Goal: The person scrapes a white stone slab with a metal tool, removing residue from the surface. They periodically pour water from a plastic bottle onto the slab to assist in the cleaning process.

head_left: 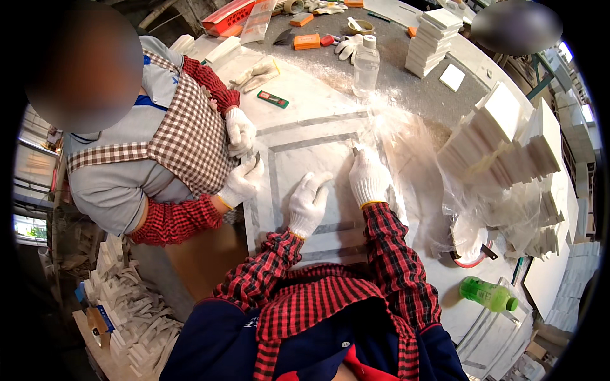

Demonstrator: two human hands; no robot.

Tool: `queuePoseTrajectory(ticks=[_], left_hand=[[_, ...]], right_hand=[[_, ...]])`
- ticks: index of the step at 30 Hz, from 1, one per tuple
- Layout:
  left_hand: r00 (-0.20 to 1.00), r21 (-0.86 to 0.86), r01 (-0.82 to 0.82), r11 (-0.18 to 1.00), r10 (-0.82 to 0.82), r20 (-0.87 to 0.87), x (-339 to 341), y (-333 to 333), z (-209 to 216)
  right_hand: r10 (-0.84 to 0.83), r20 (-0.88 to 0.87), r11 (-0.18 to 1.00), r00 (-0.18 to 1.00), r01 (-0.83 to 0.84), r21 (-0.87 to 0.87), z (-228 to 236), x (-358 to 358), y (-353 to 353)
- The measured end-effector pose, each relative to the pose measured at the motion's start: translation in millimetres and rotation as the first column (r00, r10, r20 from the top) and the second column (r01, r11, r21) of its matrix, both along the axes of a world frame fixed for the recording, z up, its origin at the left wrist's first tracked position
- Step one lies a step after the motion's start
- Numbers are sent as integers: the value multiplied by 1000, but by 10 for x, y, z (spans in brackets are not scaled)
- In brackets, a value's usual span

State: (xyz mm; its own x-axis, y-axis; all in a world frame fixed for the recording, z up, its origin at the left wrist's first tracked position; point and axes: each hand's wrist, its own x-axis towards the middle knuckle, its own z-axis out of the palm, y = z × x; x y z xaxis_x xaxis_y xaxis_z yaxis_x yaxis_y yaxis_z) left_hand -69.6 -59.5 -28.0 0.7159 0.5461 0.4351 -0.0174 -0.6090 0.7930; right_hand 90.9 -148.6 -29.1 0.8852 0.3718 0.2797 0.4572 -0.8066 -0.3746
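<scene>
A pale marble panel (305, 157) with grey inlaid border strips lies in front of me. My left hand (308, 204), in a white knitted glove, is over the panel with its fingers apart and holds nothing I can see. Further right, my right hand (370, 174), gloved alike, is closed in a pinch at the panel's upper right part, by the inner grey strip. A small thing shows at its fingertips, too small to name. Across the panel's left edge, a co-worker's gloved hand (241, 183) holds a thin dark blade-like piece (257, 160); their other gloved hand (241, 132) is just above.
A clear bottle (366, 63) stands beyond the panel, near a green cutter-like tool (273, 99) and loose gloves (255, 75). Stacked white tiles (492, 136) with plastic film rise at right. A green bottle (488, 294) lies at lower right. Stone strips (130, 311) fill the lower left.
</scene>
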Motion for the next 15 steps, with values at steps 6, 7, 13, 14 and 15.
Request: queuePoseTrajectory(ticks=[6,7,13,14,15], left_hand=[[999,23,-15,1000,13,53,-30,26,-25],[999,5,-6,1000,6,36,-44,25,1],[998,83,9,997,-15,68,-71,51,50],[999,64,9,998,-12,50,-85,61,57],[999,42,16,999,-17,38,-76,50,70]], right_hand=[[8,2,776,1000,-7,631,283,-106,-104],[29,5,754,1000,-26,656,291,-80,-168],[136,-308,903,942,10,430,173,-77,-472],[147,-288,913,946,-18,408,198,-117,-463],[118,-187,937,975,-48,345,341,-165,-423]])
